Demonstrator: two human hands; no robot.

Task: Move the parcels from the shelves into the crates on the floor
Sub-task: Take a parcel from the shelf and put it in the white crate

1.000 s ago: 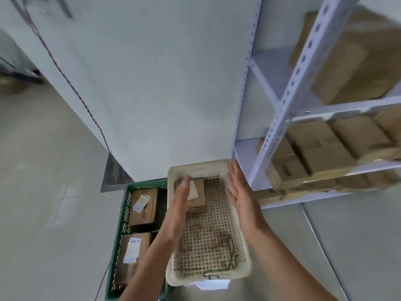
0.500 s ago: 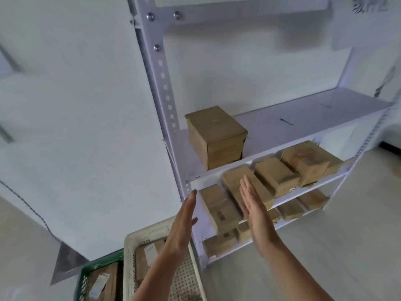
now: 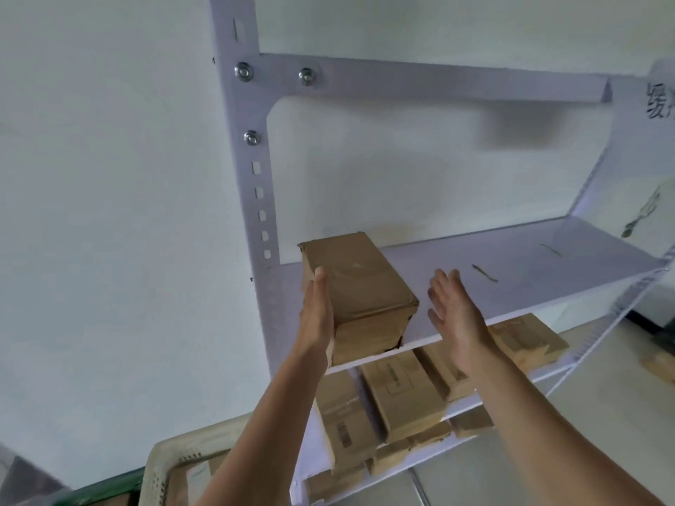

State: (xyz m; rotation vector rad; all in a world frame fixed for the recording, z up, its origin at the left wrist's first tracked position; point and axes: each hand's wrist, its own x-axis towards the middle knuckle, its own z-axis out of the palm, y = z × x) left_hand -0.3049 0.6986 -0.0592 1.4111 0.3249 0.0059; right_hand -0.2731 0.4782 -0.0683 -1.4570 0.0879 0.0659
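Parcel (image 3: 359,297) on the upper shelf (image 3: 511,272), centre of frame, its front corner over the shelf edge.

Left hand (image 3: 316,315) lies flat against the parcel's left side, fingers straight and together, not closed round it. Right hand (image 3: 454,315) is spread, palm inward, just right of the parcel and clear of it. More parcels (image 3: 401,399) fill the lower shelves. A white crate (image 3: 160,465) and a green crate (image 3: 106,489) sit at lower left.

Hands (image 3: 387,315) now flanking parcel (image 3: 359,290)
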